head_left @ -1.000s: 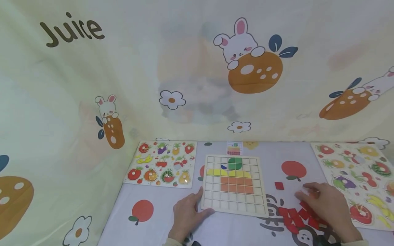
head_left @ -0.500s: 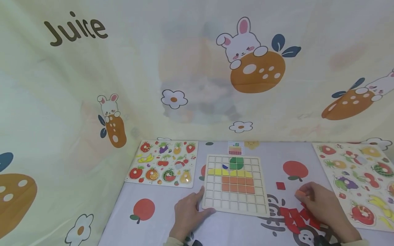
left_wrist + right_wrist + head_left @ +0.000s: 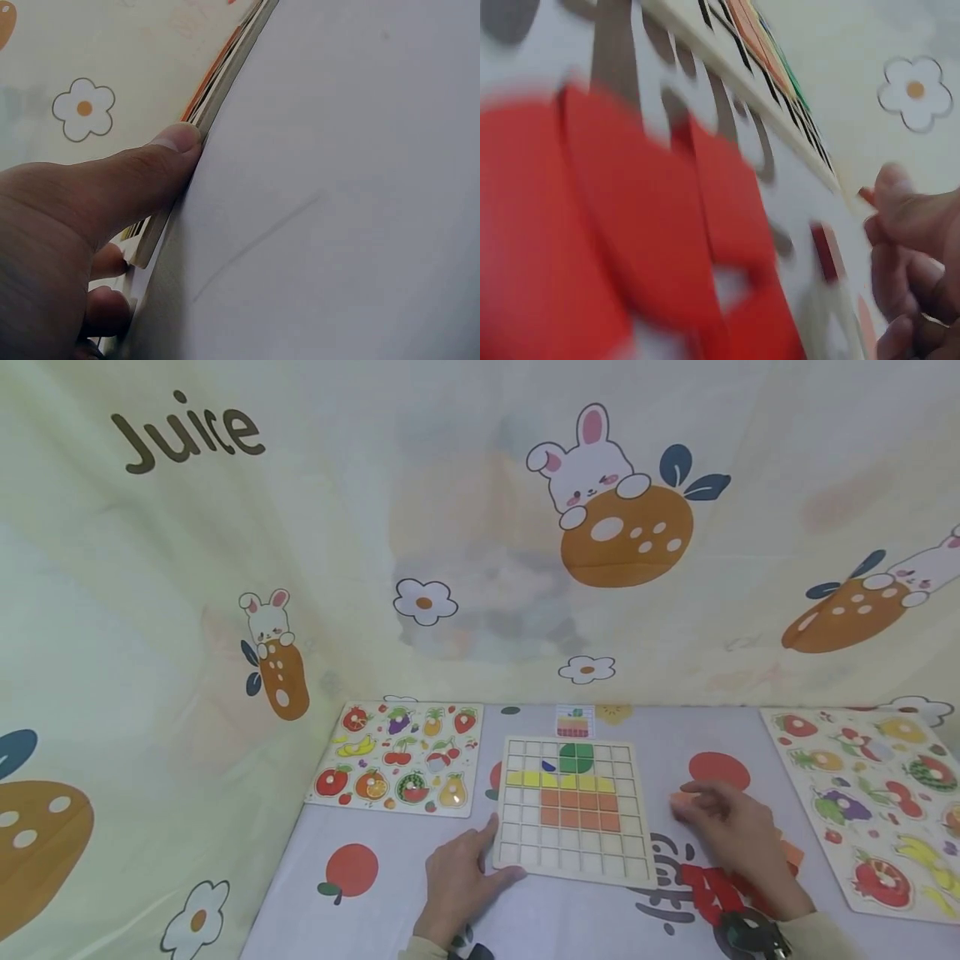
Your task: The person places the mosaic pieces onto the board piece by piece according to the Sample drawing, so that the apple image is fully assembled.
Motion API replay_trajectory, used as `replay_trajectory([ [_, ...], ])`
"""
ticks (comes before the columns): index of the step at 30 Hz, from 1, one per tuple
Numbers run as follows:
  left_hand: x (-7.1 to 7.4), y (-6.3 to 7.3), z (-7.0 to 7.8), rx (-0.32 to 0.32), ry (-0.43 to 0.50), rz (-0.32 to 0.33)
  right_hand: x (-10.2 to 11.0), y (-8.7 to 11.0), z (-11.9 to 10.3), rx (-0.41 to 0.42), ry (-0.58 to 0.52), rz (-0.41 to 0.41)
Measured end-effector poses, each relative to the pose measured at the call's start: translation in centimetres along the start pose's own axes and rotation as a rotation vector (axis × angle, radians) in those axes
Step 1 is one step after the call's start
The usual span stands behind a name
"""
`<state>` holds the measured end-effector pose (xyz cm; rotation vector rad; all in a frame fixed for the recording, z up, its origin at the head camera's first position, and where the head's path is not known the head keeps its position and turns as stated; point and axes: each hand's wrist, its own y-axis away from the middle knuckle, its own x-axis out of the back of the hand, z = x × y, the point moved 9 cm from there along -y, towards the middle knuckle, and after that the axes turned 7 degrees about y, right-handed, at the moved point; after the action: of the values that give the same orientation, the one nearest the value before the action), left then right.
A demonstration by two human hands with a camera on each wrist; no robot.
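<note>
My left hand [image 3: 467, 881] holds the near left corner of a square wooden grid board [image 3: 568, 862]. In the left wrist view its thumb presses the board's edge. Orange tiles [image 3: 579, 810], a yellow row [image 3: 561, 782], a green shape [image 3: 576, 758] and a small blue piece [image 3: 549, 767] fill some of its cells. To the right of the board, my right hand [image 3: 738, 835] pinches an orange tile [image 3: 681, 802] just off the board. Red tiles [image 3: 708, 893] lie loosely piled under that wrist, blurred in the right wrist view. A lone red tile [image 3: 826, 251] lies beyond them.
Fruit puzzle boards lie at the left [image 3: 397, 760] and right [image 3: 870, 802]. A small picture card [image 3: 575, 722] sits behind the grid board. More orange pieces [image 3: 791, 852] show beside the right hand. A printed curtain [image 3: 480, 610] hangs behind the table.
My right hand has picked up an orange tile beside the pile and moved left with it toward the board, uncovering other orange pieces. The left hand stays on the board corner.
</note>
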<state>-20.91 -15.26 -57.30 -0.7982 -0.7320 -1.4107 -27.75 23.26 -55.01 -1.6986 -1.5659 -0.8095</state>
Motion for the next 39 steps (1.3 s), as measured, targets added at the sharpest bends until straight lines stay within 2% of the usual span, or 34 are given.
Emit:
replay_trajectory([
  [2, 0.0, 0.0, 0.0, 0.000, 0.002, 0.001, -0.6, -0.2, -1.1, -0.003, -0.036, 0.006],
  [7, 0.0, 0.0, -0.1, 0.003, 0.006, 0.001, -2.4, -0.9, -4.2, 0.066, -0.100, 0.012],
  [16, -0.3, -0.3, -0.1, 0.005, 0.007, -0.014, -7.1, -1.4, -9.9, 0.126, -0.171, -0.123],
  [21, -0.3, -0.3, -0.1, 0.006, 0.003, -0.019, -9.4, -1.3, -12.2, 0.155, -0.206, -0.185],
  [28, -0.1, -0.2, 0.0, 0.001, 0.002, -0.015, -10.7, -1.1, -15.1, 0.180, -0.186, -0.185],
  [33, 0.0, -0.2, 0.0, -0.002, -0.002, -0.019, -11.5, -1.3, -15.6, 0.160, -0.110, -0.176],
  [39, 0.0, -0.2, 0.1, 0.011, -0.014, -0.013, -12.1, -1.4, -15.9, 0.178, -0.014, -0.154],
])
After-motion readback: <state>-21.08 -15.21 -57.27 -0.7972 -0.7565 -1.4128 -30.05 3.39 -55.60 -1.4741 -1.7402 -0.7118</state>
